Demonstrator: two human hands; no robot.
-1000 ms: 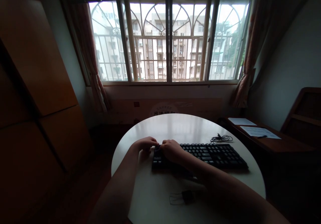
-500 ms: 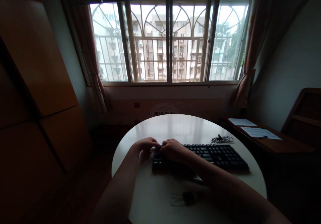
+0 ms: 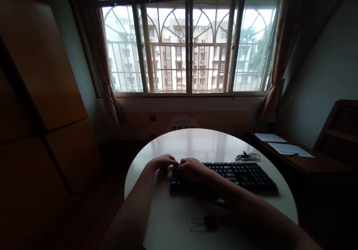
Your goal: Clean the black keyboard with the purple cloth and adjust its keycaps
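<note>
A black keyboard [image 3: 243, 175] lies on a round white table [image 3: 167, 141]. My left hand [image 3: 164, 162] is at the keyboard's far left corner, its fingers pressed together; whatever is between them is too small to make out. Close beside it, my right hand [image 3: 191, 169] rests over the keyboard's left end with curled fingers, and what it grips is hidden. A wire tool with a dark block [image 3: 210, 222] lies nearer to me, partly in shadow. Behind the keyboard sits a coiled black cable [image 3: 247, 156].
On the right stands a brown wooden table [image 3: 330, 163] with paper sheets [image 3: 291, 149] and a pen [image 3: 293, 155]. An orange-brown cabinet [image 3: 56, 74] is on the left. A barred window [image 3: 188, 56] with tied curtains is ahead.
My right hand has shifted very slightly at the keyboard's left end. The whole view has dipped a few pixels. Otherwise the keyboard, tool and cable lie as before.
</note>
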